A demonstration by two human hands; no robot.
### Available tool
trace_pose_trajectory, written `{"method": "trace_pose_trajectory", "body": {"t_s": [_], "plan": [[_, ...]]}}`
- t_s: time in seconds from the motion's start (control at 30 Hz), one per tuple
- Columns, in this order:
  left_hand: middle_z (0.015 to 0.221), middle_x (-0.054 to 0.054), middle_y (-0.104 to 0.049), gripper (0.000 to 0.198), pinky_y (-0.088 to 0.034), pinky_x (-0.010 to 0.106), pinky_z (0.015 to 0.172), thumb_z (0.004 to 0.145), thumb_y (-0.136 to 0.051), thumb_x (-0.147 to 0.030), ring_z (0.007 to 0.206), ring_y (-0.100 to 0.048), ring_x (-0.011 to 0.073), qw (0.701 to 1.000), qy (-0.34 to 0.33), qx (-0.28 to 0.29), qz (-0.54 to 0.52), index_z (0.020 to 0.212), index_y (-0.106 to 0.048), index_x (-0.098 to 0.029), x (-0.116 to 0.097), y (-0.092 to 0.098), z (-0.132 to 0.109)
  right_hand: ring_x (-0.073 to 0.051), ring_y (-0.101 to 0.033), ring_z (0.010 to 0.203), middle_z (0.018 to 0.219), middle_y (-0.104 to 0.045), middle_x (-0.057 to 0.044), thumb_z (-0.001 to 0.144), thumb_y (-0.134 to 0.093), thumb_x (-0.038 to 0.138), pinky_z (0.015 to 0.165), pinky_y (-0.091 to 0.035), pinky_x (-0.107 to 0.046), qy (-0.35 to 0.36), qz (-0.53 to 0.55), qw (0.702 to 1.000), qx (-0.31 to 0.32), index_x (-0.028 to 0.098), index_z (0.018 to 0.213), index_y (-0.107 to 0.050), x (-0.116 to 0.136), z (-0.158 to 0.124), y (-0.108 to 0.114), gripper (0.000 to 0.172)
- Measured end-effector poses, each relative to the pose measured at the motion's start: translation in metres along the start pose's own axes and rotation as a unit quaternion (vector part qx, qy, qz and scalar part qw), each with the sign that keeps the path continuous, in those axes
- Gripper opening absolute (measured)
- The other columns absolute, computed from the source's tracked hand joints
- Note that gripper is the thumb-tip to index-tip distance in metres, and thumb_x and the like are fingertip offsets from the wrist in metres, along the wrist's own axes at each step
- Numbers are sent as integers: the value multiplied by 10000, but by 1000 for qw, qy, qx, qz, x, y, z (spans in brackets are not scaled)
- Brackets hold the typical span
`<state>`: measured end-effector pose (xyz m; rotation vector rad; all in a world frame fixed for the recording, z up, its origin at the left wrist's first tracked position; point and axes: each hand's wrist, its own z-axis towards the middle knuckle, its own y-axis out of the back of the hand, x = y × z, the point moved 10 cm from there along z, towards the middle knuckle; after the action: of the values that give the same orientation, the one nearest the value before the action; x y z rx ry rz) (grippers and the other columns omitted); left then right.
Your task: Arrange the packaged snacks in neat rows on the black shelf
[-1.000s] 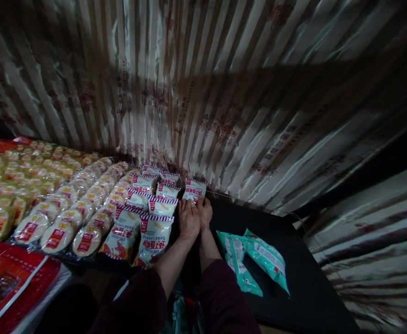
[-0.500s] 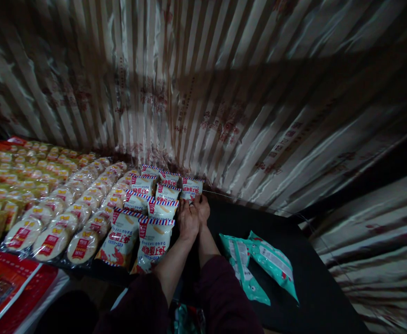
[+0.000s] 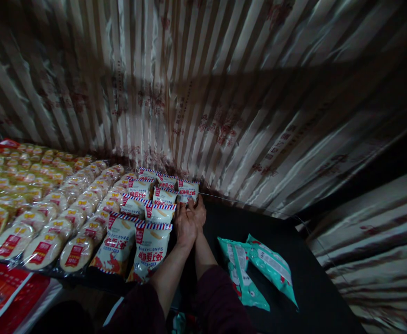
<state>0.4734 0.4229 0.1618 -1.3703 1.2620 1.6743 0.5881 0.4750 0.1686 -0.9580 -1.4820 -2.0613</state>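
Both my hands are together at the far end of the row of white snack bags. My left hand (image 3: 185,226) has its fingers curled at the lower left of the rearmost right snack bag (image 3: 188,188). Close against it, my right hand (image 3: 199,213) grips the same bag's lower right side. The bag stands upright, its base hidden by my fingers. Left of my hands, more white bags with red and blue print stand in two columns, including a large front snack bag (image 3: 151,250).
Wrapped round cakes (image 3: 74,253) lie in rows to the left, with small yellow packs (image 3: 1,218) beyond. Two teal bags (image 3: 273,264) lie on the black table (image 3: 311,264) at right. A patterned curtain (image 3: 203,116) hangs behind, and a thin string (image 3: 238,201) runs along it.
The view has shifted slightly, so the goods sit a little lower and further left. My hands stay at the same snack bag, which shows no clear movement.
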Motion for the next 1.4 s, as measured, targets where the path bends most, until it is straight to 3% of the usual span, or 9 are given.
{"method": "trace_pose_trajectory", "body": {"t_s": [0.2, 0.4, 0.53, 0.67, 0.8, 1.0, 1.13, 1.27, 1.4], "plan": [[1352, 127, -500, 335, -290, 407, 1093, 882, -481, -280, 1323, -354, 281, 1000, -16, 9, 8, 1181, -587, -173, 3, -1, 4, -251, -626, 945, 1051, -671, -133, 848, -405, 439, 793, -456, -347, 12, 13, 1000, 3, 162, 1242, -521, -3, 0, -8, 496], [1225, 84, -543, 298, -492, 403, 879, 896, -509, -352, 1026, -564, 189, 999, -43, 32, 8, 1154, -552, -210, -2, -1, -1, -261, -580, 1058, 1109, -654, -154, 867, -397, 416, 870, -429, -363, 60, 35, 997, -20, 186, 1200, -558, -1, -4, -10, 436], [1203, 83, -554, 285, -502, 386, 858, 898, -505, -346, 1002, -572, 182, 997, -66, 42, 1, 1141, -558, -207, -10, 2, -10, -285, -541, 1133, 1225, -582, -200, 845, -417, 434, 948, -395, -421, 47, 0, 997, -57, 96, 1265, -486, -3, -8, 4, 544], [1236, 91, -540, 290, -481, 411, 899, 901, -498, -342, 1047, -557, 193, 998, -56, 32, 8, 1151, -556, -208, -15, 8, -23, -281, -555, 1115, 1196, -596, -216, 840, -429, 405, 958, -396, -419, 28, -17, 998, -54, 63, 1235, -515, -5, -21, 16, 530], [1244, 155, -568, 323, -355, 400, 1053, 905, -388, -219, 1199, -495, 245, 999, -25, 24, 22, 1133, -597, -125, -16, 20, -46, -248, -588, 1036, 1098, -651, -156, 831, -445, 334, 923, -424, -385, 37, 6, 999, -34, 117, 1117, -607, -3, -47, 26, 394], [1144, 138, -648, 365, -432, 343, 949, 887, -332, -213, 1083, -591, 229, 995, 38, 83, 40, 1130, -593, -137, -15, 44, -97, -211, -601, 957, 1020, -675, -112, 800, -432, 227, 896, -440, -345, 30, 40, 999, -13, 151, 984, -670, 1, -101, 45, 311], [1076, 92, -675, 333, -446, 323, 899, 893, -343, -257, 1006, -616, 214, 993, 33, 105, 48, 1095, -599, -189, -16, 65, -130, -186, -615, 907, 1027, -679, -92, 813, -408, 220, 841, -461, -300, 7, 40, 999, 6, 165, 1015, -663, 4, -140, 57, 331], [1078, 63, -668, 291, -441, 317, 901, 880, -396, -274, 1001, -605, 203, 991, 2, 133, -11, 1077, -597, -203, -13, 83, -165, -189, -625, 889, 1032, -681, -98, 826, -395, 231, 822, -469, -295, 1, 69, 997, 36, 149, 1053, -654, 11, -183, 71, 354], [1056, 51, -671, 282, -460, 297, 875, 838, -487, -291, 968, -617, 190, 971, 0, 218, -99, 1082, -597, -201, 1, 87, -202, -175, -634, 870, 1016, -690, -73, 836, -392, 246, 815, -479, -292, -13, 102, 992, 69, 166, 1025, -659, 7, -228, 90, 336]]}}
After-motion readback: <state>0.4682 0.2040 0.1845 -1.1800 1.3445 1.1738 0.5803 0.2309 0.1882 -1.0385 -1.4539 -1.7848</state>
